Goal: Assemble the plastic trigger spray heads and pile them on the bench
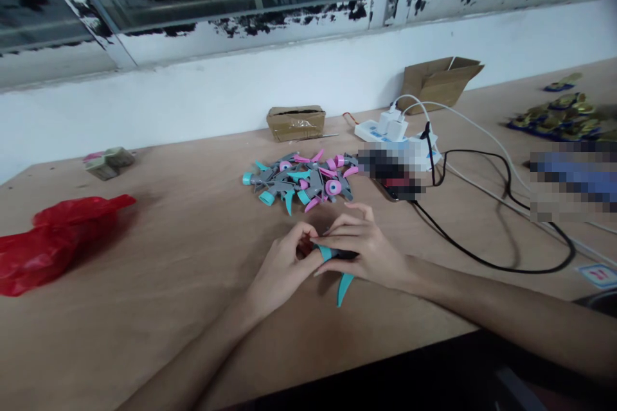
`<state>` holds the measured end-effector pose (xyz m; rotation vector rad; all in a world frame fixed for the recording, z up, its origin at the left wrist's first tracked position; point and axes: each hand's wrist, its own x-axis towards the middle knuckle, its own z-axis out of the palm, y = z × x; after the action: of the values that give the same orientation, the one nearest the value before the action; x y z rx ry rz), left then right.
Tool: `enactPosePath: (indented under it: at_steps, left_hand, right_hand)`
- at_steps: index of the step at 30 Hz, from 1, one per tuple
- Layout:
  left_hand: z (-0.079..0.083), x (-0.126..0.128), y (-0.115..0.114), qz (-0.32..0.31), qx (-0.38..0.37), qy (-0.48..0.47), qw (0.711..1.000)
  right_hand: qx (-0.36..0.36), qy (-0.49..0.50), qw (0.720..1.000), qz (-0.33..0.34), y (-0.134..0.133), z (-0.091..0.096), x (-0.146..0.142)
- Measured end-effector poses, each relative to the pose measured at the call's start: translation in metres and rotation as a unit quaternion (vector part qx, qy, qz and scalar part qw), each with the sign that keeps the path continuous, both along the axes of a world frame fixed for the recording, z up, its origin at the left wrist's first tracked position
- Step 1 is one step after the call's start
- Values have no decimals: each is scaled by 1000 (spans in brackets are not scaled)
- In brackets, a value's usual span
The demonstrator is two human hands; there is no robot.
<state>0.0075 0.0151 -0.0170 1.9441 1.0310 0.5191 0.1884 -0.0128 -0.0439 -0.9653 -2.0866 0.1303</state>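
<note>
Between my two hands, just above the table, is a grey trigger spray head with a teal collar and a teal trigger hanging down. My right hand is wrapped round its grey body. At its collar end, my left hand closes its thumb and fingers on the teal ring. The fingers hide much of the sprayer, and whatever else may be in the left fingertips cannot be made out. Behind both hands lies a pile of grey spray heads with teal or pink collars and triggers.
A red plastic bag lies at the left, with small blocks behind it. Cardboard boxes stand along the wall. A white power strip, a phone-like blurred object and a black cable occupy the right. Gold-and-blue pieces sit far right.
</note>
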Motion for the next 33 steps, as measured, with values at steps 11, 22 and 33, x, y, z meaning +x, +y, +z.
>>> enactPosePath:
  at_steps: [11,22,33]
  left_hand:
    - [7,-7,16,-66,-183,-94,976]
    - [-4,-3,11,-43,-113,-84,989]
    - [-6,-8,12,-54,-126,-81,987]
  right_hand:
    - [21,2,1000,-8,-2,5,0]
    - [-2,36,999,-14,-1,3,2]
    - [15,53,998,-17,-3,7,-2]
